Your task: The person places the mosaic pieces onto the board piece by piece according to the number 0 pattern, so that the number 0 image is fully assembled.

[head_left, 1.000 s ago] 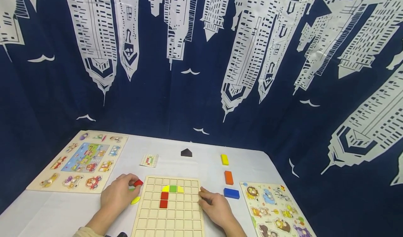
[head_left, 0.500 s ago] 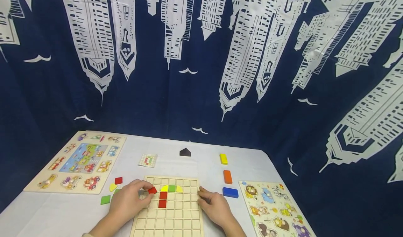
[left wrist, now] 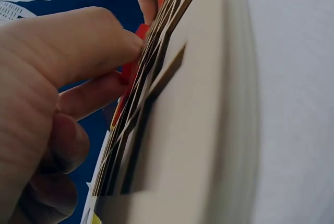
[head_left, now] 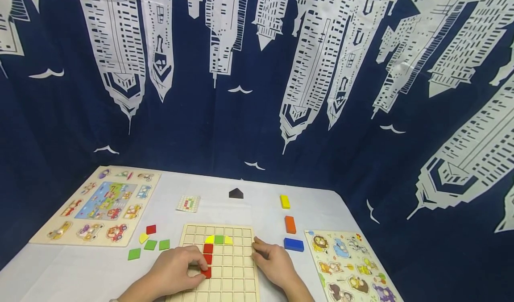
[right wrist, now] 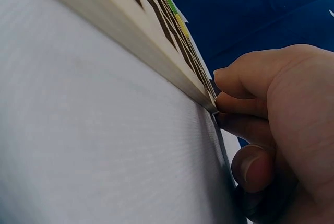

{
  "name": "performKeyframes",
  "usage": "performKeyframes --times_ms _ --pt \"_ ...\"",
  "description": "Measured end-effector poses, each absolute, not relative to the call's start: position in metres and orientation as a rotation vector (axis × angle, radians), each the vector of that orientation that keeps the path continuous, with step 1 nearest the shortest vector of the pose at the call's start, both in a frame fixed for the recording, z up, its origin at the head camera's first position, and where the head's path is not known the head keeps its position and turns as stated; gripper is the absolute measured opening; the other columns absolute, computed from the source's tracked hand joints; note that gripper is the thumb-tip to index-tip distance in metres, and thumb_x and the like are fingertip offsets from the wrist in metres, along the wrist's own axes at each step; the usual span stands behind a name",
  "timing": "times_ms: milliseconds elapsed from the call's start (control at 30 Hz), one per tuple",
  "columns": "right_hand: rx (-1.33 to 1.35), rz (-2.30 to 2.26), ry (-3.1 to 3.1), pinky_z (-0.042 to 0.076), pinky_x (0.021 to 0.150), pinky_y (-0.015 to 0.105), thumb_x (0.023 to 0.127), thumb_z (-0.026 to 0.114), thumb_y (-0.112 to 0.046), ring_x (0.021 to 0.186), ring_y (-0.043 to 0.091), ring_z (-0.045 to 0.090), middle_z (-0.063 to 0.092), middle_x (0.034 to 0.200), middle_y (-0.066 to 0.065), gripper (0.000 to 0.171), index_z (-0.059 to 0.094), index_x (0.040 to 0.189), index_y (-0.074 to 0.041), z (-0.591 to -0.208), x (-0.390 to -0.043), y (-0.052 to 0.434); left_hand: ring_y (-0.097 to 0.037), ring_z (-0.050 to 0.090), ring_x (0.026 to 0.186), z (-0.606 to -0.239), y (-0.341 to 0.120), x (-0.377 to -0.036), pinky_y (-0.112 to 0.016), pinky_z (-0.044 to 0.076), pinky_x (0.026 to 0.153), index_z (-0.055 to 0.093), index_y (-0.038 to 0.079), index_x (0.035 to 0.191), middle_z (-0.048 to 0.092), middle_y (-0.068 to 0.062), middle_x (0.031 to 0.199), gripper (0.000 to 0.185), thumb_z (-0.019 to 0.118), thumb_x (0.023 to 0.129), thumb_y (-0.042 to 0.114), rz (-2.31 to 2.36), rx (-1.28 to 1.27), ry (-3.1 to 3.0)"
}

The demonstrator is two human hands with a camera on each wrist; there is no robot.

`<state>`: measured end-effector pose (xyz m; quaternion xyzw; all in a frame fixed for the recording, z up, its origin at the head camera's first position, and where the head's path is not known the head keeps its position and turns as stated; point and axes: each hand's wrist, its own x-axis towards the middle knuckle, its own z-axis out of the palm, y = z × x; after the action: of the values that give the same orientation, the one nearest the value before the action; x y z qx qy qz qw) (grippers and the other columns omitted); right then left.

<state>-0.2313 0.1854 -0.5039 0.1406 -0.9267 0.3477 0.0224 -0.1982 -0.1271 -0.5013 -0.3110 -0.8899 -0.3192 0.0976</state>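
My left hand [head_left: 176, 268] pinches a red square tile [head_left: 206, 274] between thumb and forefinger, low over the wooden grid board [head_left: 237, 284]. That tile lies in line below two other red tiles [head_left: 208, 248]. Above them a green square [head_left: 218, 239] sits between two yellow curved pieces, all in the board's cells. In the left wrist view the red tile [left wrist: 129, 70] shows at the fingertips, partly hidden by the thumb. My right hand [head_left: 275, 264] rests at the board's right side, fingertips touching its edge. The right wrist view shows those fingers [right wrist: 242, 104] against the board's side [right wrist: 172, 78].
Left of the board lie several green tiles [head_left: 134, 254], a red tile [head_left: 151, 229] and a yellow piece [head_left: 143, 238]. A small pattern card [head_left: 188, 204] lies behind. Blue [head_left: 293, 244], orange and yellow blocks stand right. Picture puzzles [head_left: 60, 213] flank both sides.
My left hand has carried a red tile from the left of the board rightward and down to the cells below the other red tiles. The right hand stays at the board's edge.
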Motion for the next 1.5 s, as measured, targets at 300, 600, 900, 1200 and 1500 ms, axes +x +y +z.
performKeyframes --times_ms 300,600,900,1200,1500 --pt "0.439 1.075 -2.877 0.046 0.109 0.051 0.096 0.07 -0.026 0.131 0.025 0.062 0.064 0.141 0.001 0.032 0.075 0.124 -0.011 -0.504 -0.232 0.186 0.008 0.058 0.08 -0.505 -0.128 -0.201 -0.021 0.048 0.065 0.074 0.041 0.079 0.06 0.032 0.087 0.019 0.087 0.08 0.028 -0.953 -0.902 -2.648" --pt "0.445 1.032 -2.887 0.045 0.109 0.05 0.096 0.07 -0.022 0.133 0.026 0.06 0.061 0.144 0.003 0.036 0.072 0.129 -0.008 -0.504 -0.23 0.185 0.009 0.055 0.077 -0.505 -0.128 -0.202 -0.022 0.046 0.062 0.074 0.045 0.078 0.059 0.031 0.085 0.016 0.086 0.081 0.035 -0.961 -0.822 -2.702" --pt "0.457 1.007 -2.891 0.046 0.109 0.05 0.096 0.07 -0.019 0.133 0.026 0.059 0.061 0.145 0.002 0.036 0.071 0.13 -0.008 -0.503 -0.23 0.185 0.004 0.048 0.065 -0.495 -0.135 -0.205 -0.021 0.041 0.058 0.07 0.045 0.075 0.061 0.031 0.083 0.017 0.081 0.086 0.039 -0.896 -0.529 -2.737" --pt "0.452 0.991 -2.891 0.045 0.109 0.05 0.096 0.07 -0.021 0.133 0.025 0.06 0.061 0.144 0.002 0.035 0.072 0.129 -0.01 -0.504 -0.231 0.186 -0.016 0.059 0.072 -0.474 -0.216 -0.228 -0.032 0.042 0.056 0.075 0.012 0.112 0.074 -0.009 0.105 0.025 0.07 0.091 0.024 -0.768 0.071 -2.814" --pt "0.448 1.004 -2.894 0.046 0.109 0.051 0.096 0.071 -0.022 0.133 0.026 0.06 0.061 0.145 0.002 0.035 0.072 0.129 -0.01 -0.505 -0.23 0.186 -0.027 0.067 0.098 -0.488 -0.264 -0.239 -0.053 0.052 0.08 0.073 0.021 0.103 0.073 -0.005 0.112 0.026 0.08 0.079 0.021 -0.778 -0.077 -2.979"
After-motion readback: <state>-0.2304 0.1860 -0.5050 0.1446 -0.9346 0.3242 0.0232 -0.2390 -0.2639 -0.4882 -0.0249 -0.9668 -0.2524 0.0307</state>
